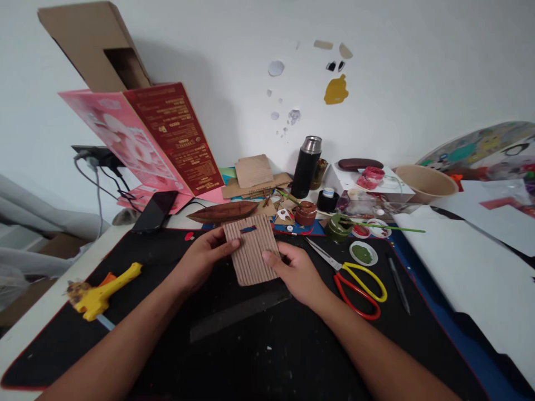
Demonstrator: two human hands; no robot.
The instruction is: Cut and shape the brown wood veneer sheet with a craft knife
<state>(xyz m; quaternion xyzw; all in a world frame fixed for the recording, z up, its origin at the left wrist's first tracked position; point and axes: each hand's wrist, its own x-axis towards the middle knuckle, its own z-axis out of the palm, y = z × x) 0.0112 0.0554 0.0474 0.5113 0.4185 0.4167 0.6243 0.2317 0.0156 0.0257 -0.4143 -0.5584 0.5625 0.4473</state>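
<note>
The left hand (208,255) and right hand (300,271) pinch opposite sides of the brown, ridged, rectangular cardboard piece (254,257), probably light, crushable and best gripped edgewise.

One head-worn view, forward and down over a black mat (234,365), wall (238,55) beyond

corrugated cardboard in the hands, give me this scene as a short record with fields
held item: corrugated cardboard, with a slot near its far edge
left hand: fingers gripping the cardboard's left side
right hand: fingers gripping its right side
surface: black mat
near side: clear strip on the mat
left: yellow glue gun
right: scissors with red and yellow handles
</note>
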